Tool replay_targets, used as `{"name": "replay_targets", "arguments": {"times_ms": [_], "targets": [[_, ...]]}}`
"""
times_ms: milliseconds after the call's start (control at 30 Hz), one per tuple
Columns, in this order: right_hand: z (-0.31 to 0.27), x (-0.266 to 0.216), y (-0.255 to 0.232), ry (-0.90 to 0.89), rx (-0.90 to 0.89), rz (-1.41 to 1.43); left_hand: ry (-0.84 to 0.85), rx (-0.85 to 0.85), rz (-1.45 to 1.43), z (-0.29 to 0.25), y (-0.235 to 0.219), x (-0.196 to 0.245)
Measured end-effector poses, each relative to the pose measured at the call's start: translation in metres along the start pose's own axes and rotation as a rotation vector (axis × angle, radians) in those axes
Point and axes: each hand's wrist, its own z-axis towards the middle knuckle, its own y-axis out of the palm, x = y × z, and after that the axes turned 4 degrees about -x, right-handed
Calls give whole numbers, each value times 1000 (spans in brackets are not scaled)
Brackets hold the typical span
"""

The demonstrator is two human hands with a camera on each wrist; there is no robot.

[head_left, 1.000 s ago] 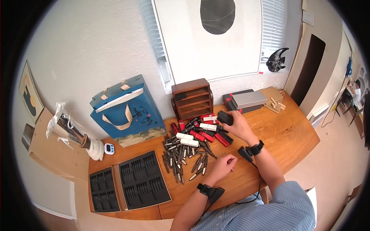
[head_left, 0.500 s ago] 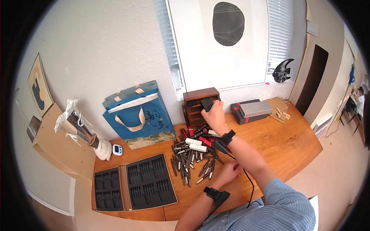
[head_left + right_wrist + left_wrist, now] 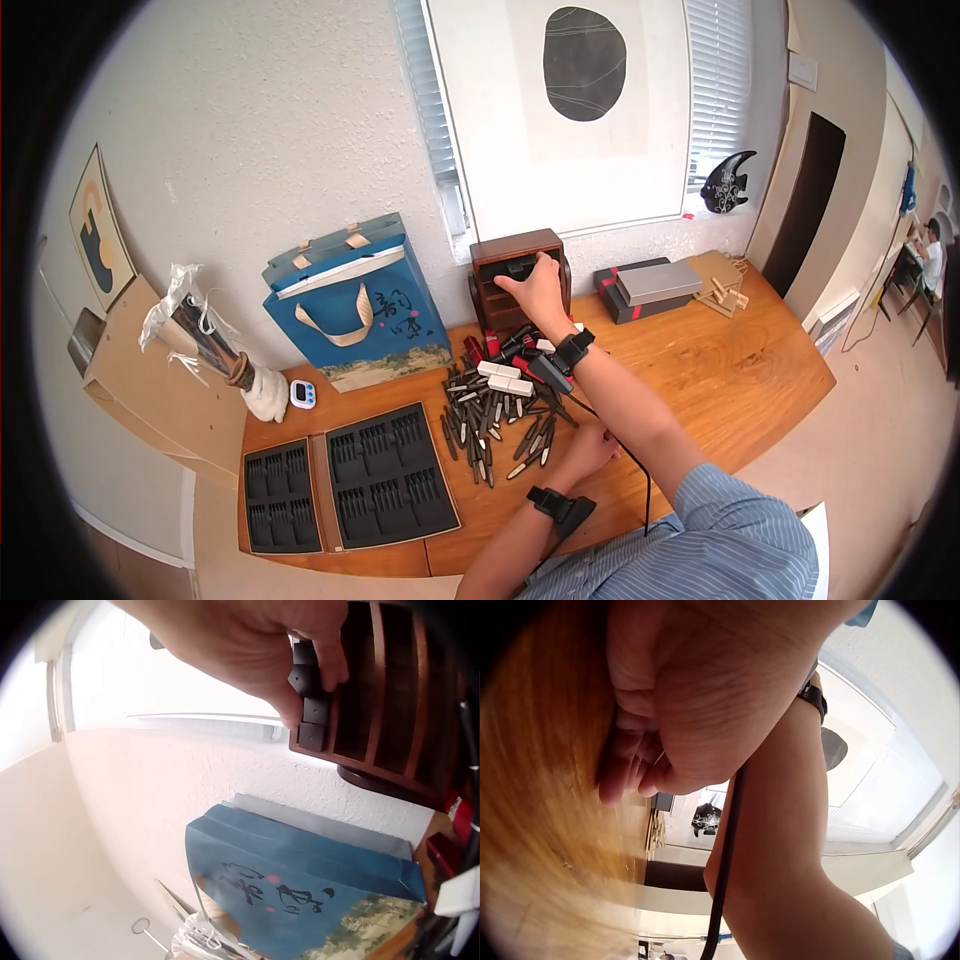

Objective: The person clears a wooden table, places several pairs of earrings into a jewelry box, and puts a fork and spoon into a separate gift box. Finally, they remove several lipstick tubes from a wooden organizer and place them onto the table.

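Observation:
My right hand (image 3: 535, 295) reaches into the top shelf of a small brown wooden rack (image 3: 518, 240). In the right wrist view, its thumb and fingers pinch a black block (image 3: 304, 679) in a row of similar dark blocks (image 3: 312, 736) along that shelf. Lower shelves look dark and bare. Low on the wooden table, my left hand (image 3: 592, 450) rests with loosely curled fingers, holding nothing. Between the hands and the rack lies a heap of slender dark pieces (image 3: 490, 415) with pale ends. White rectangular tubes (image 3: 505, 378) lie on top, among red and black ones.
A blue paper bag (image 3: 355, 310) stands left of the rack. Black slotted trays (image 3: 393, 475) lie at the front left, near a small timer (image 3: 303, 393). Right of the rack sits a grey-lidded box (image 3: 655, 285) beside wooden sticks (image 3: 725, 293). A cable (image 3: 647, 490) hangs from the right wrist.
My right hand has carried a black block from above the heap up to the rack's top shelf, where the block now sits among others. The left hand stays resting on the table.

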Motion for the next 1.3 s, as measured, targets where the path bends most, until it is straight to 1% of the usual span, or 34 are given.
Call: {"name": "replay_targets", "arguments": {"times_ms": [67,233,400,467,500,567,600,633,700,733,767,833,867,900,967,1000,1133,1300], "targets": [[-1,6,2,102,-47,192,-33,-28,8,-1,-2,7],[8,29,16,124,-26,251,-42,-17,-11,-3,-1,11],[15,38,23,145,-40,292,-77,-3,1,-2,0,8],[15,37,20,109,-105,281,-10,72,0,-4,2,8],[13,37,16,113,-108,278,-13,71,-5,-5,1,8],[7,40,10,-8,-83,187,1,7,-12,-4,-1,8],[2,43,9,-95,43,188,-4,5,-17,-4,0,5],[-3,42,-1,-92,37,186,-1,6,-35,-2,0,1],[-16,34,-39,-91,-135,31,-4,9,-64,-1,1,-1],[-20,36,-47,-123,-205,-46,-9,11,-62,-2,1,0],[-22,44,-49,-119,-210,-50,-14,12,-58,-2,1,0],[-24,59,-48,-272,-546,20,-4,18,-87,-2,2,-1],[-28,60,-46,-329,-553,-27,10,25,-109,-2,2,-1],[-31,60,-44,-328,-552,-27,9,24,-109,-3,2,0],[-34,57,-38,-321,-652,-133,-26,1,-49,-2,-1,4],[-36,56,-36,-316,-699,-137,-27,4,-45,-2,-1,4],[-41,69,-18,-361,-727,-161,-38,2,-72,-3,-1,4],[-44,72,-7,-389,-680,-185,-14,0,-90,-2,0,4]]}}
